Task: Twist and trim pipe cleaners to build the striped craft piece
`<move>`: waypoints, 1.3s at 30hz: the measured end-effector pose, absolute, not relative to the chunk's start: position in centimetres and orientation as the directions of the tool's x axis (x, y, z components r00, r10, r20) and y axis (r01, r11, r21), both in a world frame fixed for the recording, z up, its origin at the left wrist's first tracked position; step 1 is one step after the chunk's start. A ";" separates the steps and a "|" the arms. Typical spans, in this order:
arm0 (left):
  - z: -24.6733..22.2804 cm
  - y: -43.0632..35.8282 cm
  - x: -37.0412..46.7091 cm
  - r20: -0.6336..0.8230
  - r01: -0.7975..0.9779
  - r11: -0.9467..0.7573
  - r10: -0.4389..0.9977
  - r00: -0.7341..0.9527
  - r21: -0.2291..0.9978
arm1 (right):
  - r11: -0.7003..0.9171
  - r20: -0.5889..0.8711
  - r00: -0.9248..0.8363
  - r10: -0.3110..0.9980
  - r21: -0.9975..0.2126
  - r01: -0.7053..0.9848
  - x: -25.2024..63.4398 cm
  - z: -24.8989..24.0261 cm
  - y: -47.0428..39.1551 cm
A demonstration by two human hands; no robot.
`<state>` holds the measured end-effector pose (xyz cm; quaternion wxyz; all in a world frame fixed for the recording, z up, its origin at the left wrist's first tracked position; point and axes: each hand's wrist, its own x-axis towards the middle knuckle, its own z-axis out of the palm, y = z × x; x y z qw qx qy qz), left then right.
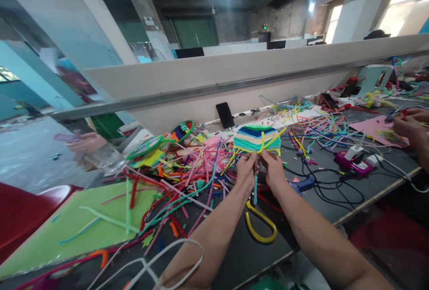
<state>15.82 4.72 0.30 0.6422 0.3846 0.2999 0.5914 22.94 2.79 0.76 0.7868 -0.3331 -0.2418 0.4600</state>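
Observation:
A striped pipe-cleaner panel (250, 140) in green, blue, cream and teal is held up before me over the table. My left hand (246, 169) pinches its lower edge. Close beside it, my right hand (274, 169) is also closed at that edge, where a bent yellow pipe cleaner (275, 138) crosses the panel's front. The fingertips partly hide what each one grips. A light blue fuzzy strand (255, 187) hangs down between my hands. Below them lie scissors with yellow handles (260, 232), and a blue glue gun (303, 185) is beside my right wrist.
Loose pipe cleaners (201, 160) are heaped at left, partly over a green sheet (56, 218). A clear bottle (100, 151) stands behind it. At right are a purple power strip (355, 160), black cables, and another person's hand (410, 124). A phone (225, 115) leans against the divider.

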 end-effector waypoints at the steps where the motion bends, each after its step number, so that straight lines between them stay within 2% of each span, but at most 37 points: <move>1: 0.2 4.7 15.8 0.075 -0.522 0.000 0.990 0.122 0.853 | 0.349 0.053 0.466 0.883 -0.739 -0.576 23.0 0.8 2.9; 8: -0.2 4.7 15.7 0.140 -0.488 -0.064 0.983 0.122 0.871 | 0.330 0.061 0.444 0.894 -0.760 -0.560 22.8 0.6 3.1; 11: -0.2 4.6 16.1 0.158 -0.549 -0.071 0.981 0.113 0.833 | 0.414 0.124 0.509 0.852 -0.756 -0.507 22.7 0.4 3.4; 14: -0.3 4.4 16.6 0.098 -0.607 -0.023 0.991 0.091 0.794 | 0.429 0.121 0.537 0.835 -0.754 -0.497 22.8 0.2 3.6; 16: -0.4 4.2 16.8 0.039 -0.574 0.000 0.998 0.056 0.819 | 0.401 0.100 0.522 0.847 -0.764 -0.505 23.0 0.1 3.7; 19: -0.5 4.0 16.6 0.042 -0.430 -0.071 0.996 -0.076 0.900 | 0.424 0.134 0.552 0.823 -0.790 -0.442 23.5 -0.3 3.9; 22: -0.3 3.8 16.1 0.237 -0.109 -0.266 0.945 -0.228 0.958 | 0.434 0.182 0.572 0.800 -0.833 -0.342 23.9 -1.0 4.4; 24: 0.0 4.0 15.7 0.443 0.162 -0.415 0.864 -0.237 0.895 | 0.415 0.193 0.558 0.807 -0.858 -0.303 24.0 -1.6 4.8; 27: 0.2 4.7 15.0 0.656 0.424 -0.566 0.749 -0.094 0.707 | 0.399 0.209 0.529 0.823 -0.874 -0.277 23.8 -2.5 5.3; 30: 0.1 5.6 14.4 0.711 0.465 -0.644 0.702 0.043 0.607 | 0.399 0.226 0.531 0.816 -0.886 -0.236 23.6 -2.9 5.5; 34: 0.1 6.3 13.9 0.727 0.408 -0.679 0.684 0.052 0.610 | 0.410 0.250 0.522 0.816 -0.886 -0.218 23.5 -2.7 5.2; 39: 0.4 6.5 13.5 0.730 0.441 -0.683 0.678 0.088 0.581 | 0.432 0.277 0.488 0.828 -0.870 -0.239 23.3 -2.0 4.6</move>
